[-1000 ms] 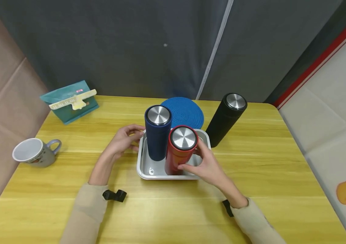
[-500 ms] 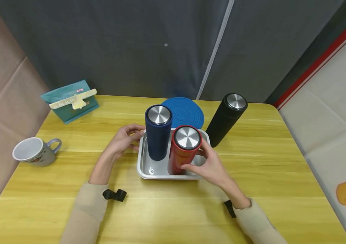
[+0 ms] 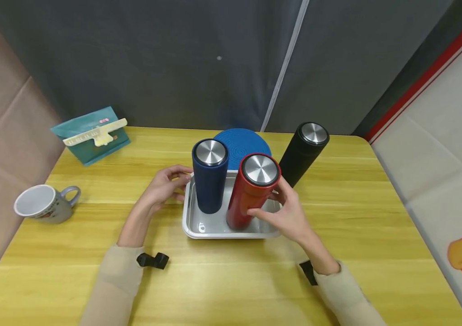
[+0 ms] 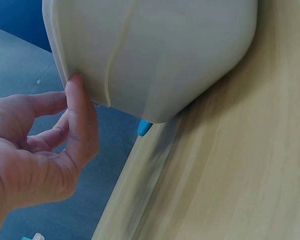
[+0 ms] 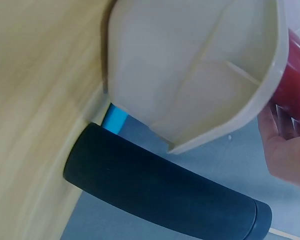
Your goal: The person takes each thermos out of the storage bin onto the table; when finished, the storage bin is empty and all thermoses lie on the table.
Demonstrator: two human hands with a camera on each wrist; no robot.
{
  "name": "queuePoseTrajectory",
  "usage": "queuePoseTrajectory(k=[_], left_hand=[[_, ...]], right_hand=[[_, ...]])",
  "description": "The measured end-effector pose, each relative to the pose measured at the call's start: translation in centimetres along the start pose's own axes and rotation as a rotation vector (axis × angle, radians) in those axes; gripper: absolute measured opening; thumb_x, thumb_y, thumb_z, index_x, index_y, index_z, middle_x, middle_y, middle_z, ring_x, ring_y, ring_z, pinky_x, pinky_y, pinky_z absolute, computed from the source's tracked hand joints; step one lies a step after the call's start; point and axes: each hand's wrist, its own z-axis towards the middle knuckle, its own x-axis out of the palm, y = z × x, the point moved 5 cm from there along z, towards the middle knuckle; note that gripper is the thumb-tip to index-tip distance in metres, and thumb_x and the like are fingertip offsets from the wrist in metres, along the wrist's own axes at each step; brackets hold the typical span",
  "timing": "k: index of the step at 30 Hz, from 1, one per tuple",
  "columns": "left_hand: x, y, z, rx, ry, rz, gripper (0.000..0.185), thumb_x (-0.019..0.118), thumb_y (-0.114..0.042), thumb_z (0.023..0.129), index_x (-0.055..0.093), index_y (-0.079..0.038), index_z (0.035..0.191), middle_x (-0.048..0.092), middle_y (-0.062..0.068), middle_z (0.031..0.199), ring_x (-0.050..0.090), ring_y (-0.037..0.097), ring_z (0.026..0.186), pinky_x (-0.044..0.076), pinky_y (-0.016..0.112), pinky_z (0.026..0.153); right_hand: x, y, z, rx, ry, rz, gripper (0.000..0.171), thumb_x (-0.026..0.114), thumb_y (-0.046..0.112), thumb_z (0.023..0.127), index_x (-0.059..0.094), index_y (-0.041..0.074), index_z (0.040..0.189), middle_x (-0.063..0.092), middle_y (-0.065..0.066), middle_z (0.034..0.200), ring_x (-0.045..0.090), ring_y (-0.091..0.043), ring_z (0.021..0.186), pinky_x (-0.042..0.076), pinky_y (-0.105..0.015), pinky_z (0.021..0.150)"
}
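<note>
Dark grey curtain hangs behind a yellow wooden worktop [image 3: 336, 235], where the work sits near the middle. The right hand [image 3: 285, 215] is wrapped round the lower body of the red flask [image 3: 251, 192], fingers and thumb curled about it. Compared with a second ago, the red flask now leans with its steel cap toward the right and stands higher in the head view, its base at or just above the floor of the metal tray [image 3: 214, 226]; I cannot tell whether the base has left the tray. I judge this to be the start of lifting the flask out, with the tilt helping it clear its neighbour.

That neighbour, the blue flask [image 3: 209, 183], stands upright in the tray's left half, apart from the red one. The left hand [image 3: 161, 190] rests against the tray's left rim, its thumb touching the edge in the left wrist view [image 4: 72, 100], fingers loosely bent and holding nothing; it has not moved.

Further out, a black flask [image 3: 304, 151] stands just beyond the tray's right corner, a blue round mat [image 3: 240, 142] lies behind, a grey mug [image 3: 43, 203] sits at the far left, and a teal box [image 3: 90, 136] is at the back left.
</note>
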Motion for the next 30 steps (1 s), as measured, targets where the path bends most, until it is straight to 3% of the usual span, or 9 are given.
queuePoseTrajectory(k=[6, 12, 23, 30], left_hand=[[0.0, 0.0, 0.0, 0.002, 0.001, -0.001, 0.030, 0.054, -0.011, 0.100, 0.055, 0.000, 0.128, 0.053, 0.015, 0.103, 0.058, 0.022, 0.079, 0.059, 0.037, 0.061], [0.1, -0.1, -0.1, 0.001, -0.001, -0.010, 0.030, 0.054, -0.011, 0.100, 0.056, 0.000, 0.127, 0.053, 0.015, 0.102, 0.058, 0.023, 0.079, 0.059, 0.034, 0.059], [0.3, -0.2, 0.0, 0.004, -0.003, -0.016, 0.029, 0.054, -0.009, 0.100, 0.055, 0.000, 0.128, 0.053, 0.015, 0.103, 0.058, 0.022, 0.078, 0.058, 0.031, 0.057], [0.1, -0.1, 0.0, 0.003, -0.004, -0.019, 0.030, 0.054, -0.010, 0.100, 0.055, -0.001, 0.128, 0.052, 0.014, 0.102, 0.057, 0.022, 0.078, 0.058, 0.032, 0.057]], right_hand=[[-1.0, 0.9, 0.7, -0.049, -0.053, 0.004, 0.073, 0.080, -0.013, 0.068, 0.051, 0.002, 0.133, 0.058, -0.009, 0.124, 0.059, -0.023, 0.105, 0.054, -0.028, 0.086], [-2.1, 1.9, 1.1, -0.041, -0.099, -0.004, 0.073, 0.080, -0.015, 0.067, 0.051, 0.000, 0.132, 0.059, -0.008, 0.121, 0.060, -0.022, 0.102, 0.054, -0.026, 0.084], [-4.0, 3.2, 1.1, -0.050, -0.149, 0.000, 0.068, 0.077, -0.014, 0.071, 0.052, 0.001, 0.132, 0.059, -0.010, 0.121, 0.057, -0.026, 0.104, 0.054, -0.024, 0.084], [-5.8, 3.7, 1.0, -0.117, -0.193, 0.043, 0.062, 0.076, -0.013, 0.074, 0.054, 0.000, 0.130, 0.059, -0.013, 0.120, 0.058, -0.026, 0.103, 0.054, -0.023, 0.083]])
